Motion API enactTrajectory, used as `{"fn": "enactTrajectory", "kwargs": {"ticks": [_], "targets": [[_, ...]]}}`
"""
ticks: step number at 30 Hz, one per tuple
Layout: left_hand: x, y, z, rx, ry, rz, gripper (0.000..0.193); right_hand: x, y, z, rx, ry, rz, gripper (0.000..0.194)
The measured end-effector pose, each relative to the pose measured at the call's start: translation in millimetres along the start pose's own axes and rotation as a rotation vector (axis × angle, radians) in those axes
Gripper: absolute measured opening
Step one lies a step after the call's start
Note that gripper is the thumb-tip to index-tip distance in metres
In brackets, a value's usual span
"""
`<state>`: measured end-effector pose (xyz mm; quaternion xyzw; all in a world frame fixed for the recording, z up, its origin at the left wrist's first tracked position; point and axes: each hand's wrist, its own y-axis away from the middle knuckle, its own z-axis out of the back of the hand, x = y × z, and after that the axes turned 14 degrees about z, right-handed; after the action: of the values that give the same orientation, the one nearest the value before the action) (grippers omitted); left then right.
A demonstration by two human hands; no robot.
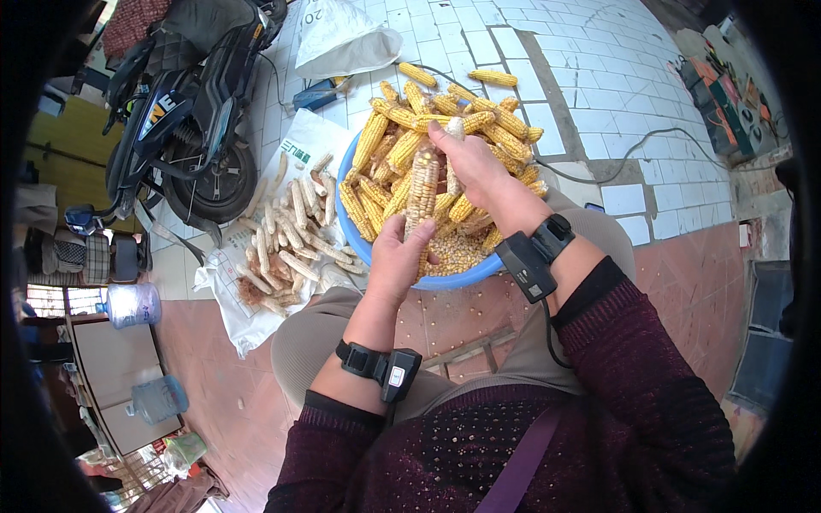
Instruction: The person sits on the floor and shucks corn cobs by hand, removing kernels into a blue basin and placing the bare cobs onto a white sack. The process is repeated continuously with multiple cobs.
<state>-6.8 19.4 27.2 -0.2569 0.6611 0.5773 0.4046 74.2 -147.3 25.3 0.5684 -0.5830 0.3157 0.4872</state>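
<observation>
My left hand (399,251) grips the lower end of a partly shelled corn ear (423,186), which stands roughly upright in the picture above the tub. In my right hand (467,154) is a pale bare corncob (455,160), its thumb lying over the cob near the top of the ear. Below both hands sits a blue plastic tub (442,281) heaped with yellow corn ears (369,138). Loose kernels (455,253) lie in the tub's near part. The palm of my right hand is partly hidden.
Bare cobs (292,224) are piled on a white woven sack (234,327) left of the tub. Another white sack (349,48) and a blue box-shaped object (315,95) lie beyond. An electric scooter (192,115) stands upper left. A cable (667,131) crosses the tiles; two ears (492,77) lie beyond the heap.
</observation>
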Motion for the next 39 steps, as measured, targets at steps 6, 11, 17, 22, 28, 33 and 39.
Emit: {"fn": "enactTrajectory", "kwargs": {"ticks": [6, 11, 17, 22, 28, 33, 39], "targets": [[6.0, 4.1, -0.1, -0.542, -0.842, -0.274, 0.051, -5.8, 1.1, 2.5, 0.082, -0.047, 0.008, 0.061], [-1.3, 8.0, -3.3, -0.587, -1.047, -0.274, 0.056, -11.1, 5.3, -3.2, 0.042, 0.103, 0.013, 0.058], [-1.3, 10.9, -19.3, -0.541, -1.203, -0.262, 0.060, -19.7, 7.3, -12.1, -0.170, 0.257, -0.058, 0.038], [-0.2, 12.3, -17.6, -0.496, -1.156, -0.246, 0.058, -27.4, 5.4, -9.1, -0.188, 0.429, 0.024, 0.042], [2.3, 10.2, -8.2, -0.357, -0.777, -0.278, 0.044, -36.1, 2.4, -6.2, -0.147, 0.457, 0.194, 0.056], [-9.2, 9.4, 3.2, 0.114, 0.083, 0.122, 0.019, -29.8, -5.4, -3.9, -0.098, 0.271, 0.097, 0.059], [-15.8, 8.6, 7.4, 0.274, 0.335, 0.232, 0.031, -9.3, -4.9, -2.7, 0.098, -0.233, -0.076, 0.038]]}}
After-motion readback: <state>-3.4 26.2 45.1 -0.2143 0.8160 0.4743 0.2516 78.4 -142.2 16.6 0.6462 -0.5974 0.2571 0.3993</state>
